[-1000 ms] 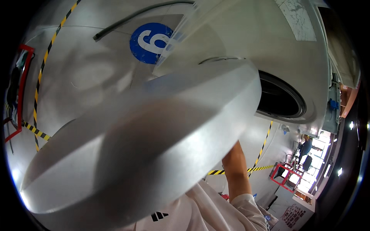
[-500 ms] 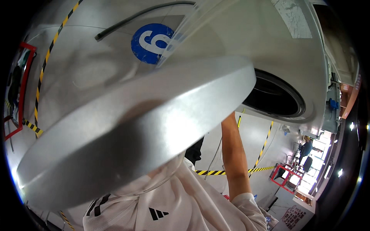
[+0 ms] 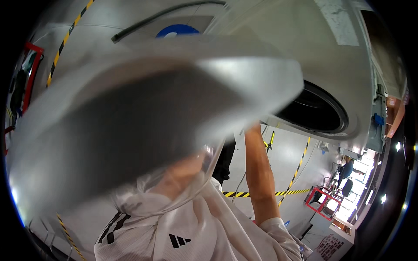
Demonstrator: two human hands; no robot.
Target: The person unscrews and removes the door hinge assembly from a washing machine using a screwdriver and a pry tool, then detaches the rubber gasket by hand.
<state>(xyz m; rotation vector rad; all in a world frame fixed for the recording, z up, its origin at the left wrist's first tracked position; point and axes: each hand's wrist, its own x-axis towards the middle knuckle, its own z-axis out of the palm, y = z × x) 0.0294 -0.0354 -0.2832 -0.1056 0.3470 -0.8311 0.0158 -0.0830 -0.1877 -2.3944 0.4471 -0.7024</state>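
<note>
A large silver round piece (image 3: 143,113), blurred and very close, fills the left and middle of the view. A clear, bowl-like part (image 3: 204,174) shows below it; together they look like a washing machine door. My left forearm (image 3: 180,174) is seen through the clear part, its hand hidden or too blurred to read. From the lower right, my right forearm (image 3: 260,178) reaches up to the silver edge, which covers the hand's fingers. Just right of that edge is a round opening with a black rubber seal (image 3: 342,114), set in a pale machine front (image 3: 278,26).
A grey hose (image 3: 165,16) and a blue round floor mark (image 3: 178,30) lie beyond the door. Yellow-black tape (image 3: 69,37) runs along the floor. A yellow-handled tool (image 3: 271,141) lies near my right arm. Red-framed carts (image 3: 323,203) stand further off, with a person (image 3: 346,168) behind.
The silver piece has tilted and shifted upward, covering more of the blue floor mark. More of my left forearm shows through the clear part. My right arm has moved slightly left.
</note>
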